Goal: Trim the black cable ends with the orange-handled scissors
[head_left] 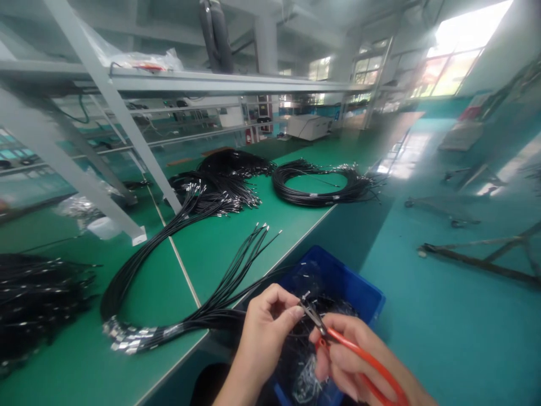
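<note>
Left hand (268,324) pinching cable end (306,295), right hand (372,340) gripping red-handled cutters (346,345) at it, over blue bin (361,288); black cables (139,270) on surface (249,270).

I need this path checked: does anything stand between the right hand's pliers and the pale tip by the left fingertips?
Nothing visible does: the pliers in the right hand reach up beside the pale tip at the left hand; contact is unclear.

The head view looks forward and down (hands (268,321) (357,352) close).
</note>
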Demonstrator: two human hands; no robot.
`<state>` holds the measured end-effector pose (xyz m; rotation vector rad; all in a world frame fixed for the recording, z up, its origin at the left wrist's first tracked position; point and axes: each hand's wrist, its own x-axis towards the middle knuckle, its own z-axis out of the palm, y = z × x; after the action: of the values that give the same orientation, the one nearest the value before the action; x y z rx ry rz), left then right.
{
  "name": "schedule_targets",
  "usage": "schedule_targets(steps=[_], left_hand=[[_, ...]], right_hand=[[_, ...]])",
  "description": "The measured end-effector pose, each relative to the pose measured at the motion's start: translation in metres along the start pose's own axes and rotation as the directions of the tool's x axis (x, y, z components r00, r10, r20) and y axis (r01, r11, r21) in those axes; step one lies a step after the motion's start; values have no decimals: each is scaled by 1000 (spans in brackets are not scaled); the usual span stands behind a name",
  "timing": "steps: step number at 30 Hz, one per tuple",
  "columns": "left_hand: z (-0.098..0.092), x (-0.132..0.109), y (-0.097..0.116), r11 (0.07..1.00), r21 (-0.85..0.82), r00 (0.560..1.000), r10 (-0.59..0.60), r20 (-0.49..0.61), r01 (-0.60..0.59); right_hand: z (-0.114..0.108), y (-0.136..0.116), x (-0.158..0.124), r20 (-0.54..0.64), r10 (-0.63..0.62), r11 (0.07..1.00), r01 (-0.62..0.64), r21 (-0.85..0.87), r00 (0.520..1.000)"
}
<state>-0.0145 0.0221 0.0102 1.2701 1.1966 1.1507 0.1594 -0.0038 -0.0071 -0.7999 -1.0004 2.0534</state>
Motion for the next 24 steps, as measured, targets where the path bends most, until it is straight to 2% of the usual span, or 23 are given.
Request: schedule_targets(steps=[5, 11, 13, 16, 18, 19, 20, 22, 24], left_hand=[[-1, -1, -2, 1000, -11, 999, 17, 28, -17], [1, 0, -3, 997, 56, 999, 53, 13, -54], [0, 1, -3, 994, 86, 998, 59, 11, -60], [0, 3, -5, 990, 126, 998, 63, 4, -63], [2, 2, -9, 984, 168, 998, 67, -15, -63], [5, 1, -12, 976, 206, 997, 71, -19, -66], [7, -1, -16, 962, 263, 997, 79, -3, -76], [12, -4, -24, 887, 442, 989, 87, 123, -134], [11, -4, -29, 737, 646, 972, 62, 227, -198]], right_hand=[[4, 0, 3, -93, -17, 1000, 16, -7, 996], [5, -7, 11, -50, -33, 999, 32, -20, 998], [3, -6, 13, -33, -4, 997, 1, -79, 999], [1, -4, 14, -105, 85, 962, -109, -250, 991], [1, -2, 12, -161, 70, 946, -116, -302, 985], [1, -2, 9, -171, 28, 951, -79, -299, 985], [1, -1, 7, -175, -24, 958, -27, -284, 984], [-3, -1, 3, -202, -109, 965, 55, -258, 973], [-10, 0, 1, -265, -154, 964, 86, -251, 952]])
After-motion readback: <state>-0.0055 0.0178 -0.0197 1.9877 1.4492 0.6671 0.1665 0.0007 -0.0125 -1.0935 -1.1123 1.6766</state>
